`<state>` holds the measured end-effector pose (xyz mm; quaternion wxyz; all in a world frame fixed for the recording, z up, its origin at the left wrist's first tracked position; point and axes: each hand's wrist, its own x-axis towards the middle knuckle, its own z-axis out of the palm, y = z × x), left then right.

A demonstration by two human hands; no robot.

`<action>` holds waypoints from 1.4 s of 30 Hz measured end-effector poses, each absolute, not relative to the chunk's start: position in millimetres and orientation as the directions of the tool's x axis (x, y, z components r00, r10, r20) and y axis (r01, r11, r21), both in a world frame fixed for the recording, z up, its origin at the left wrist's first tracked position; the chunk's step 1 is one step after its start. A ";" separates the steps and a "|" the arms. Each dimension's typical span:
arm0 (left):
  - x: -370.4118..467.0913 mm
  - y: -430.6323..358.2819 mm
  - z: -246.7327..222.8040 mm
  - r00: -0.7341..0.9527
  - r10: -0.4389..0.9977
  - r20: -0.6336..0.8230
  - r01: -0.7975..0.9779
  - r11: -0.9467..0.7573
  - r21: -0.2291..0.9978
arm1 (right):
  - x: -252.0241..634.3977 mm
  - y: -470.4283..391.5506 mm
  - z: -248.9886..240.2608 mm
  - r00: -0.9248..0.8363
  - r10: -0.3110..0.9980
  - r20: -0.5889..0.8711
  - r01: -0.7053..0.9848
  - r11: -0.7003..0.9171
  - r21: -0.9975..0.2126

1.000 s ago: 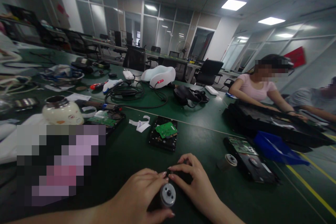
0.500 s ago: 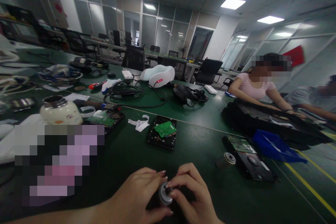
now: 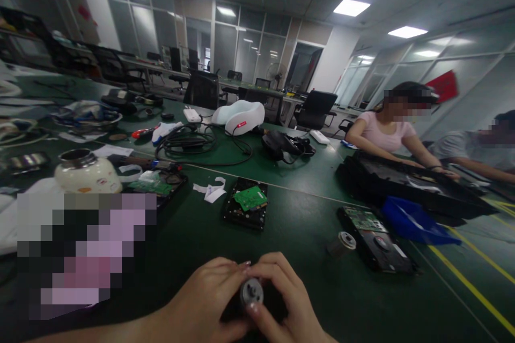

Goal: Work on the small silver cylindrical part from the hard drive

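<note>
A small grey metal cylinder [image 3: 252,293] with a dark knob-like piece at the centre of its top stands upright between my hands, low in the middle of the view. My left hand [image 3: 215,295] curls round its left side, fingers closed. My right hand [image 3: 284,297] is bent about the right side, its thumb at the near edge of the top and its forefinger at the far edge. The cylinder's lower part is hidden by my fingers. A similar metal cylinder [image 3: 344,244] stands on the table to the right.
Ahead lies a hard drive [image 3: 237,217] with a loose green circuit board [image 3: 251,198] on it. Another hard drive [image 3: 380,241] is at right beside a blue sheet [image 3: 418,220]. A cream jar [image 3: 86,174] stands at left. A person [image 3: 388,131] works at a black case.
My right fingers have moved off the small dark piece at the cylinder's centre and out to its rim. The view has shifted slightly.
</note>
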<state>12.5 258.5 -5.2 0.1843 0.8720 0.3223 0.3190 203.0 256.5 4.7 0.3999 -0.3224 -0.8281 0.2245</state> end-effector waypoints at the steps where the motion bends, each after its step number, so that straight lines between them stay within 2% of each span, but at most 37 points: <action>1: 12.4 258.7 -5.8 0.587 0.681 0.437 0.445 -0.722 0.530 | 203.4 256.8 3.8 -0.525 0.681 0.511 0.383 0.725 -0.573; 4: 12.4 259.4 -8.8 0.591 0.679 0.435 0.429 -0.721 0.544 | 205.4 258.6 -0.4 -0.673 0.575 0.465 0.429 0.816 -0.388; 7: 12.4 259.2 -8.6 0.598 0.685 0.417 0.429 -0.712 0.556 | 208.7 262.1 -3.8 -0.720 0.558 0.412 0.455 0.828 -0.327; 12: 10.4 256.7 3.2 0.587 0.679 0.441 0.472 -0.729 0.495 | 214.8 270.3 -4.5 -0.707 0.637 0.308 0.521 0.763 -0.383; 15: 8.0 256.8 4.6 0.574 0.667 0.476 0.477 -0.744 0.467 | 216.3 273.5 -7.2 -0.687 0.657 0.310 0.521 0.743 -0.420; 19: 6.6 265.9 -18.8 0.610 0.620 0.494 0.438 -0.783 0.442 | 215.7 274.6 -14.2 -0.682 0.651 0.333 0.500 0.747 -0.437; 20: 6.7 269.3 -27.4 0.618 0.572 0.540 0.391 -0.819 0.421 | 215.3 274.7 -15.7 -0.681 0.651 0.334 0.500 0.747 -0.438; 24: 7.3 280.3 -50.3 0.624 0.570 0.535 0.376 -0.818 0.435 | 213.2 275.0 -16.7 -0.675 0.649 0.350 0.496 0.751 -0.435; 30: 5.2 277.4 -32.9 0.653 0.531 0.540 0.249 -0.824 0.509 | 209.6 267.8 -6.1 -0.654 0.687 0.317 0.539 0.718 -0.441; 36: 3.1 264.7 -9.1 0.561 0.670 0.486 0.306 -0.713 0.631 | 200.0 250.3 9.0 -0.545 0.770 0.332 0.613 0.636 -0.469; 42: 4.7 266.0 -4.7 0.532 0.676 0.509 0.295 -0.712 0.637 | 198.4 247.6 17.2 -0.576 0.768 0.279 0.619 0.633 -0.464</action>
